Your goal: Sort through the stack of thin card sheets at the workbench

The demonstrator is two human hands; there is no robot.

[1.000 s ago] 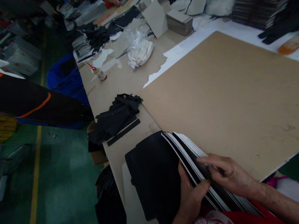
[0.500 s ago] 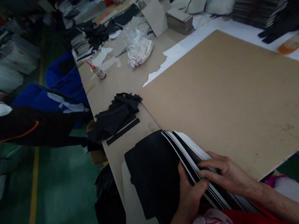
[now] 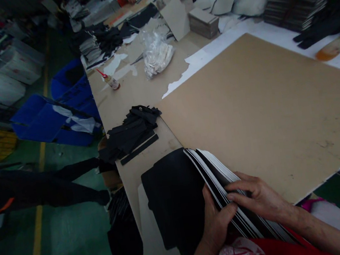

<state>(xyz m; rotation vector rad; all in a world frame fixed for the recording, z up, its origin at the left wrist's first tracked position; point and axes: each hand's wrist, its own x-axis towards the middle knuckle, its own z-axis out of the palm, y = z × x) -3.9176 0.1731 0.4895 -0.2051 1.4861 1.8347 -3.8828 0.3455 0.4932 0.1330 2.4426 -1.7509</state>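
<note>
A fanned stack of black panels with white edges [image 3: 215, 167] stands tilted at the near edge of the table, against my body. My left hand [image 3: 217, 218] is closed around its left side, thumb lying across the edges. From the right, my right hand [image 3: 258, 195] grips the same stack, its fingertips pressed among the edges close to my left thumb. Just left of the stack lie flat black panels [image 3: 173, 194], on top of grey boards [image 3: 148, 232]. The lower part of the stack is hidden by my hands and forearms.
Black strips [image 3: 135, 128] lie in a pile on the table's left side. A large brown board [image 3: 268, 105] covers the right. Beyond are a small red-tipped bottle [image 3: 112, 82] and a plastic bag [image 3: 157, 57]. Blue bins [image 3: 42, 120] and a walking person [image 3: 39, 186] are left of the table.
The person on the left has walked along the aisle towards the near side, uncovering a yellow crate and more of the blue bins. My hands and the stack hold nearly still.
</note>
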